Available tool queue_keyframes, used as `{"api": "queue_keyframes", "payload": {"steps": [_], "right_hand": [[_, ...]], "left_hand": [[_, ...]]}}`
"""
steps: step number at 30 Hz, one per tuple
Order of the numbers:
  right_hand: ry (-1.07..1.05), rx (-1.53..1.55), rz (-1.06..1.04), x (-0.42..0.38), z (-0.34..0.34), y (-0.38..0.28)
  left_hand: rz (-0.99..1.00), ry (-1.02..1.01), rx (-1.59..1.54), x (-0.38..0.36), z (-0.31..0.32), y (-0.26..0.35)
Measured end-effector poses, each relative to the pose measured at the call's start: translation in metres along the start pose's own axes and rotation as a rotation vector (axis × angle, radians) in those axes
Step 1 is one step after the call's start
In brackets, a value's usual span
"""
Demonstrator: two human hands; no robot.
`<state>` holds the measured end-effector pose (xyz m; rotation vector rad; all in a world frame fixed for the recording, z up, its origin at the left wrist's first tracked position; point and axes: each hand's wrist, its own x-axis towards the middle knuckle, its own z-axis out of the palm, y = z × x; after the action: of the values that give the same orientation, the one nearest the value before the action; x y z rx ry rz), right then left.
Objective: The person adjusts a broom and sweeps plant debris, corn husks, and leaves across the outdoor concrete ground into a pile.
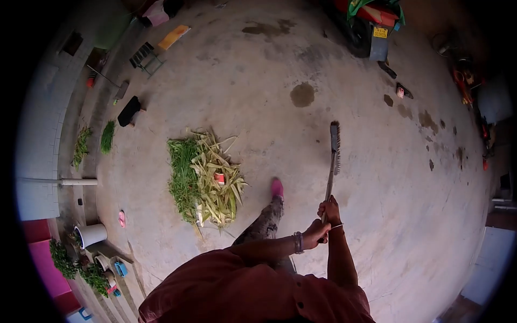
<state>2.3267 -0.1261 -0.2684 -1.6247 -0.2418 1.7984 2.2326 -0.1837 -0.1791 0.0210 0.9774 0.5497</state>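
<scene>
Both my hands are closed around the handle of a push broom [329,180]. My right hand [330,210] grips higher up, nearer the bristles, and my left hand [316,234] holds just below it, close to the handle's end. The broom head points away from me, with its dark bristles turned to the right against the concrete floor [388,215]. To the left of the broom lies a pile of pale dry husks [218,185] beside green stalks [183,167]. A small red and white packet [219,178] rests on the husks.
A pink shoe [277,187] shows on my foot between pile and broom. Stools [129,111] and a green bunch [107,137] stand at left, near steps with a white pot [91,235]. A red motorbike [377,19] is parked at the back. Wet patches [302,95] mark the floor.
</scene>
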Motion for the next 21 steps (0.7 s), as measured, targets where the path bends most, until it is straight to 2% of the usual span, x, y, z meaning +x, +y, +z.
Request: {"api": "queue_keyframes", "payload": {"steps": [2,4,6,9,12,13,14,15,16,18,20,21], "right_hand": [[0.049,-0.154,-0.061,0.045,-0.019,-0.033],[0.082,-0.224,-0.031,0.082,-0.017,-0.06],[0.111,-0.285,0.009,0.114,0.004,-0.075],[0.059,-0.208,0.117,0.151,0.052,-0.057],[-0.143,-0.204,0.202,0.143,0.128,-0.011],[-0.199,-0.241,0.178,0.118,0.163,-0.008],[-0.266,-0.253,0.248,0.091,0.198,-0.013],[-0.363,-0.277,0.262,0.074,0.224,-0.01],[-0.448,-0.301,0.367,0.078,0.24,0.011],[-0.549,-0.362,0.474,0.082,0.271,0.026],[-0.786,-0.454,0.745,0.078,0.315,0.018],[-0.807,-0.491,0.753,0.072,0.331,0.012]], "left_hand": [[-0.065,-0.113,0.018,0.042,0.01,0.041],[-0.116,-0.107,-0.043,0.071,0.018,0.086],[-0.128,-0.09,-0.063,0.092,0.008,0.126],[-0.117,0.011,-0.11,0.099,-0.029,0.154],[-0.102,0.135,-0.248,0.046,-0.083,0.163],[-0.091,0.221,-0.207,0.021,-0.094,0.165],[-0.081,0.306,-0.166,-0.001,-0.104,0.167],[-0.068,0.318,-0.187,-0.02,-0.117,0.167],[0.155,0.324,0.006,-0.036,-0.129,0.165],[0.403,0.345,0.175,-0.035,-0.143,0.153],[0.691,0.429,0.136,-0.026,-0.158,0.145],[0.795,0.467,0.12,-0.042,-0.149,0.163]]}}
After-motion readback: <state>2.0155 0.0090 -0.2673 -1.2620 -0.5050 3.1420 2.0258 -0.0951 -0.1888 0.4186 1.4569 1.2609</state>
